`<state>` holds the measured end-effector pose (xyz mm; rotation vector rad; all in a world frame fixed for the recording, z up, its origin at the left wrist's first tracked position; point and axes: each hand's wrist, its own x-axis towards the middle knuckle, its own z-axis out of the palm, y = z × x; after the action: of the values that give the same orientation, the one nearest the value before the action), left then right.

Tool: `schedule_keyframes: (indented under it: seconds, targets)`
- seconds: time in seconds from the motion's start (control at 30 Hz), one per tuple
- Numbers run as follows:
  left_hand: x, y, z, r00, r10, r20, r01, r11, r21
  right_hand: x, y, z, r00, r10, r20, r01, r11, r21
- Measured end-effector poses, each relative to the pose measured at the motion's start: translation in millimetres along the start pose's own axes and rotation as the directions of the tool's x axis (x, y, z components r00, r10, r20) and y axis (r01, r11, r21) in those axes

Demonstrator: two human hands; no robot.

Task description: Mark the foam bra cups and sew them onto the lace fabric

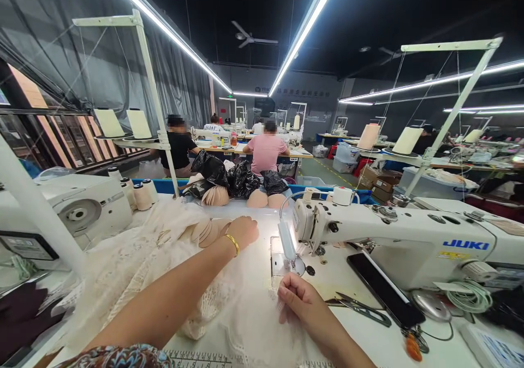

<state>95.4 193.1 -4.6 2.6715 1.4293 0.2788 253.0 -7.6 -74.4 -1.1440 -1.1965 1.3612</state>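
Observation:
My left hand (244, 232) reaches out past the sewing machine's needle plate, its fingers curled down and closed. What lies under those fingers is hidden. Just left of it is a stack of beige foam cups (208, 233) on the cloth. My right hand (301, 298) is closed in a pinch on the sheer white fabric (256, 316), just in front of the needle area. Cream lace fabric (135, 264) lies bunched under and beside my left forearm. The white JUKI sewing machine (388, 237) stands to the right, its small lamp (287, 239) lit beside the needle.
Thread snips (364, 308), a black phone (387, 289) and an orange charm (412, 347) lie right of my right hand. Black plastic bags (245, 178) and more foam cups (257, 198) line the table's far edge. Thread cones (144, 194) stand left. Co-workers sit ahead.

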Motion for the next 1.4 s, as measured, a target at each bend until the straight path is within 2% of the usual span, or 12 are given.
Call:
schedule_keyframes:
  seconds: [0.13, 0.27, 0.37, 0.47, 0.53, 0.73, 0.9, 1.07, 1.2, 1.27, 1.33, 1.4]
  targets:
    - [-15, -3, -21.6, 0.982, -0.028, -0.184, -0.004, 0.985, -0.172, 0, -7, -1, 1.000, 0.016, -0.016, -0.016, 1.000, 0.018]
    - [-60, -3, -44.0, 0.951, -0.117, -0.287, -0.017, 0.905, -0.425, 0, -7, -2, 0.999, 0.012, -0.030, -0.010, 0.997, 0.072]
    - [-111, 8, -46.6, 0.979, -0.103, -0.177, -0.035, 0.769, -0.638, 0, -7, -2, 0.999, 0.018, -0.027, -0.015, 0.996, 0.092]
    - [-156, 22, -34.1, 0.994, -0.110, 0.002, 0.052, 0.447, -0.893, 0, -8, -2, 1.000, 0.013, -0.021, -0.011, 0.994, 0.104]
    - [-174, 31, -20.1, 0.991, -0.124, 0.044, 0.089, 0.386, -0.918, 0, -9, -3, 1.000, 0.016, -0.027, -0.013, 0.992, 0.129]
    - [-195, 37, 13.9, 0.994, -0.110, 0.002, 0.058, 0.504, -0.862, -5, -10, -2, 0.999, -0.014, -0.035, 0.018, 0.995, 0.096]
    - [-200, 26, -18.5, 0.946, 0.278, 0.167, -0.098, 0.736, -0.670, -18, -21, 5, 0.995, -0.074, -0.061, 0.072, 0.997, -0.042]
    - [-175, 38, -44.5, 0.902, 0.384, 0.196, -0.140, 0.691, -0.709, -44, -48, 12, 0.965, -0.248, 0.083, 0.259, 0.856, -0.447]
    - [-148, 45, -30.8, 0.773, 0.457, 0.439, 0.067, 0.631, -0.773, -57, -64, 1, 0.871, -0.491, 0.034, 0.413, 0.691, -0.593]
    - [-137, 40, -29.5, 0.841, 0.390, 0.376, 0.015, 0.676, -0.736, -56, -67, -4, 0.785, -0.618, -0.040, 0.439, 0.601, -0.668]
    - [-128, 31, -34.8, 0.943, 0.308, 0.126, -0.186, 0.803, -0.567, -50, -65, -5, 0.701, -0.710, -0.071, 0.466, 0.530, -0.708]
    - [-123, 18, -42.0, 0.917, 0.346, -0.198, -0.390, 0.882, -0.264, -38, -56, -2, 0.648, -0.760, -0.051, 0.510, 0.483, -0.712]
